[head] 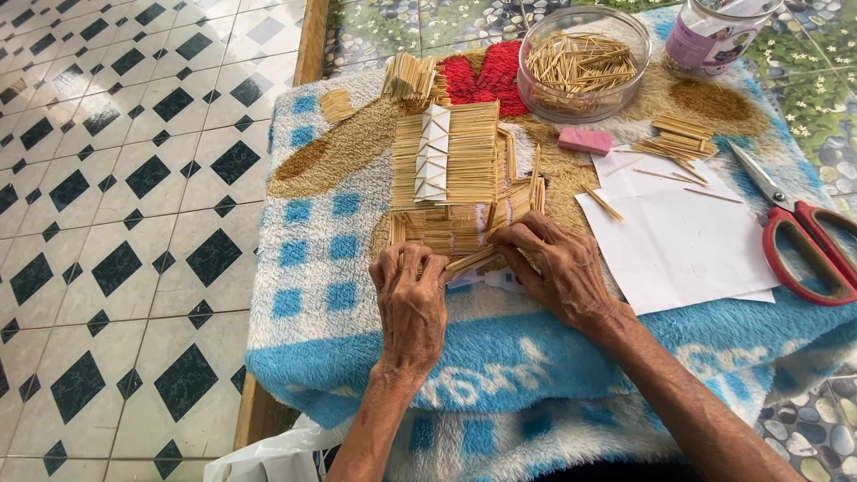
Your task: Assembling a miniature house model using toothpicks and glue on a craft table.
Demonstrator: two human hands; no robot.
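My left hand [411, 303] and right hand [558, 268] pinch a strip of sticks [473, 260] against the near edge of the stick panel [446, 170] on the towel [339, 295]. I judge alignment comes next, needing steady pressure.

Matt wooden sticks form the panel [446, 161]; fluffy cloth blanket [312, 295] beneath it, smooth white paper [687, 250] beside, glossy clear plastic bowl [585, 62] beyond, shiny floor tiles [116, 223].
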